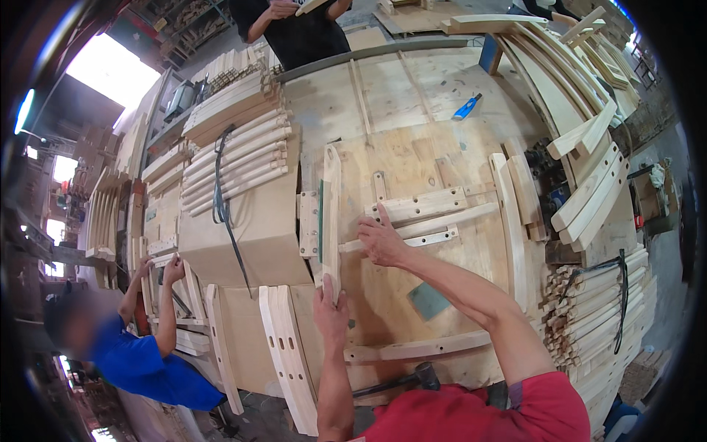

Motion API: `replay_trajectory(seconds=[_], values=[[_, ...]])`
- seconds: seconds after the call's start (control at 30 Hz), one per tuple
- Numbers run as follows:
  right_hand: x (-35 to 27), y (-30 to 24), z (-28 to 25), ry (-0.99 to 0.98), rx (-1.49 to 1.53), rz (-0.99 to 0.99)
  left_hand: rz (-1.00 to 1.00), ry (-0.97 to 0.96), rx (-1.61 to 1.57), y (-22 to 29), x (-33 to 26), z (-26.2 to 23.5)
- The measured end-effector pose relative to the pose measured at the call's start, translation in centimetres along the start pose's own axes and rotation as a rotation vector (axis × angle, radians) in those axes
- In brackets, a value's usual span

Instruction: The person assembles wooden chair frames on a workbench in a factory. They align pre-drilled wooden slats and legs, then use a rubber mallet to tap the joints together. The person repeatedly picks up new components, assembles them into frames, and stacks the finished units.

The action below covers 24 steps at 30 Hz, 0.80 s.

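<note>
A long pale wooden bar [331, 206] stands lengthwise on the plywood bench, left of centre. Its near end is gripped by my left hand [330, 311], fingers closed around it. My right hand [384, 241] is closed over a slim wooden rail [449, 219], whose left end meets the bar's side. Just beyond that hand lies a drilled wooden block [420, 205], close to its fingertips. A shorter drilled strip [433, 237] is on the near side of the rail. Left of the bar sits a drilled plate [308, 225] beside a green strip.
A curved slat [420, 349] runs along the near edge, with a hammer [423, 377] below it. At right stands a curved upright piece [509, 232]. A blue cutter [467, 107] lies farther back. Spindle stacks flank the bench. One co-worker [158, 353] handles wood at left; another stands beyond.
</note>
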State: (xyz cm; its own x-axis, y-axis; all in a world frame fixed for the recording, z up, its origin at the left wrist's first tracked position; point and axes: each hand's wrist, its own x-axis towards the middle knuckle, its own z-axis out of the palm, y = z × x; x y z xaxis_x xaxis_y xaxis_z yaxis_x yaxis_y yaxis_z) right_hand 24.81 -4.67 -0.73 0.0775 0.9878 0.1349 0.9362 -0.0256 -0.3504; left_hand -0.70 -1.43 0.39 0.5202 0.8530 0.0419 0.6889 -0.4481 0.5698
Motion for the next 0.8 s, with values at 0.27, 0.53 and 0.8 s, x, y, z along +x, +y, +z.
replay_trajectory(seconds=[0.27, 0.53, 0.8], values=[[0.1, 0.2, 0.4, 0.091, -0.078, -0.074, 0.084, 0.045, 0.031, -0.4, -0.3, 0.2], [1.2, 0.0, 0.4, 0.030, -0.102, -0.067, 0.028, -0.014, 0.146, 0.7, -0.2, 0.2], [3.3, -1.3, 1.9, -0.054, -0.021, 0.025, 0.014, 0.015, 0.197, 1.5, 0.0, 0.4]])
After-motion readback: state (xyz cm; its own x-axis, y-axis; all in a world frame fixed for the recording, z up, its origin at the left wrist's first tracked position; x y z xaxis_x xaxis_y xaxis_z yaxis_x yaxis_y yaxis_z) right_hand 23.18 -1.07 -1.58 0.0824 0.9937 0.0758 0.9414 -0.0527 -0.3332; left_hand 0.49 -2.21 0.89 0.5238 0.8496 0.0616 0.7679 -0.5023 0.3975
